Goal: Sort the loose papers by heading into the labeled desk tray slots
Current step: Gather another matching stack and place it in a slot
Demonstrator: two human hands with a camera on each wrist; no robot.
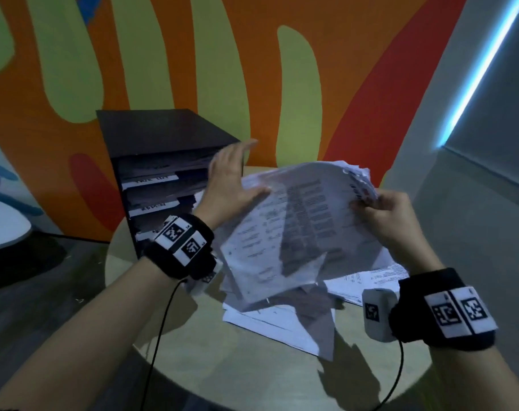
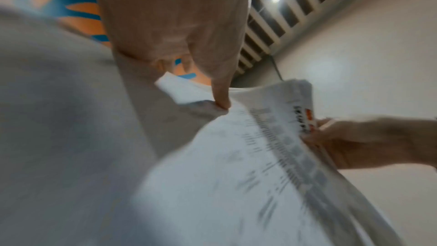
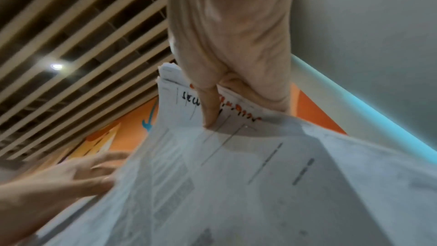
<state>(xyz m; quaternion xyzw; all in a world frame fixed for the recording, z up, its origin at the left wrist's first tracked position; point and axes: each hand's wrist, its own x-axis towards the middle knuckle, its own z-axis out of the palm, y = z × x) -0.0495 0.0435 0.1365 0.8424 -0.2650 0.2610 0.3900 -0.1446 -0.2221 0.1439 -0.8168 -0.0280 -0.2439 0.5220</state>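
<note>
A thick stack of printed papers [image 1: 299,229] is lifted above the round table, tilted toward me. My right hand [image 1: 368,203] grips its upper right corner, the thumb [image 3: 208,111] pressed on the handwritten heading and the fingers behind. My left hand [image 1: 237,176] is at the stack's upper left edge with straight fingers, only the thumb [image 2: 222,104] touching the top sheet. The black desk tray [image 1: 163,134] stands just left of that hand, with white labels [image 1: 154,180] on its slot fronts. More loose sheets [image 1: 276,324] lie on the table under the stack.
The beige round table [image 1: 222,375] carries the tray and the papers, and its front part is bare. A painted orange and green wall stands close behind the tray. Black cables hang from both wrist bands over the table's front.
</note>
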